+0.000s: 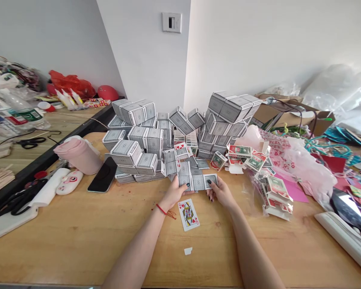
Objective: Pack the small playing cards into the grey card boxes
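My left hand (173, 192), a red string on its wrist, is closed on the left end of a strip of joined playing cards (197, 182) with grey patterned backs. On the right end of the same strip, my right hand (220, 193) pinches with thumb above and fingers underneath. Folded cards (170, 160) stand just behind it, some showing red hearts. Whether they are attached to the strip I cannot tell. Face up between my forearms lies a queen of hearts (189, 214), and nearer me a small white scrap (188, 251).
Stacks of grey card boxes (146, 138) stand left of centre, with more boxes (228, 106) piled at right. Opened card packs (278, 194) lie right of my hand. A phone (104, 175), a pink cloth roll (78, 155) and a white glue gun (45, 188) are at left.
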Demonstrator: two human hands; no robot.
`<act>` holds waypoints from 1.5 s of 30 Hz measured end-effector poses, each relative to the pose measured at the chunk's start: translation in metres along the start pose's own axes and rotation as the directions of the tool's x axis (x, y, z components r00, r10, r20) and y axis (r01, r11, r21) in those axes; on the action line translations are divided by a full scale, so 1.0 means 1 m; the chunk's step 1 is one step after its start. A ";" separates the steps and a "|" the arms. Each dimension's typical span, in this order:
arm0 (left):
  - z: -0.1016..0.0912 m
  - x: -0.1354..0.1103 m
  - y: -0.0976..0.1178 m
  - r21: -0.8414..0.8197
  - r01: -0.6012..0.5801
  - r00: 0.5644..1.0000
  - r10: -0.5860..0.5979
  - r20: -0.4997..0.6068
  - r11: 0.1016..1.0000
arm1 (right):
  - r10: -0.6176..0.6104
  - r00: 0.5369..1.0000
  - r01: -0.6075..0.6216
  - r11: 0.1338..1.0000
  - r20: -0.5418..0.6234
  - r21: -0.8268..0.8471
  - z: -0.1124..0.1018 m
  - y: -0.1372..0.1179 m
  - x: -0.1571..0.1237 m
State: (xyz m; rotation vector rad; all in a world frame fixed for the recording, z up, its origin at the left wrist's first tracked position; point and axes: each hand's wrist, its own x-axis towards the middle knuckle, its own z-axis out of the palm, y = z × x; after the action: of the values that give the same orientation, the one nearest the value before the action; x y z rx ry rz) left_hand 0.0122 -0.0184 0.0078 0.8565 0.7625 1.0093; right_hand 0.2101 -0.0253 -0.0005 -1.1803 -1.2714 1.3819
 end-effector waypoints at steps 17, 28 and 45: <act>0.014 -0.003 0.006 0.114 -0.030 0.982 0.051 -0.184 0.993 | -0.016 0.999 0.021 0.995 0.050 -0.100 0.011 -0.002 -0.004; 0.015 0.000 0.003 0.196 -0.028 0.963 0.079 -0.257 0.980 | -0.005 0.999 0.010 0.996 0.053 -0.085 0.014 -0.008 -0.007; 0.012 -0.002 0.002 0.198 -0.060 0.966 0.107 -0.235 0.978 | -0.067 0.998 0.067 0.989 0.004 -0.132 0.021 -0.002 -0.006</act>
State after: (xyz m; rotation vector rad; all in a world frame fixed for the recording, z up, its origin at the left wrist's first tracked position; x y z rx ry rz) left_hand 0.0214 -0.0227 0.0155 0.9439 1.0527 1.1451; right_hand 0.1906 -0.0347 0.0021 -1.2149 -1.4081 1.2644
